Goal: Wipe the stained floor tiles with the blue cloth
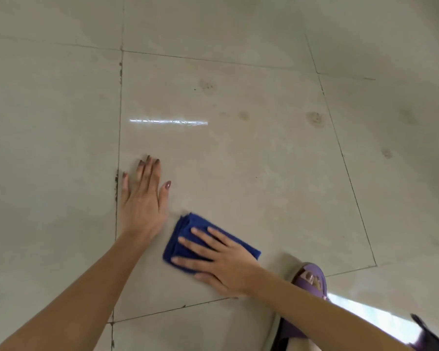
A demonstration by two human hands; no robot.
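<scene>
The blue cloth, a thick folded pad of nubby fabric, lies flat on the large beige floor tile, near that tile's lower edge and just right of the left hand. The right hand presses on it with fingers spread flat, palm down, pinning rather than clutching it. The left hand rests open and flat on the bare tile, holding nothing, its little finger close to the dark grout line on the left. Ahead and to the right the glossy tile is open, marked by dull round stains, and a bright streak of reflected light. A purple sandal, somewhat blurred, sits just right of the right wrist, at the tile's lower right edge.
</scene>
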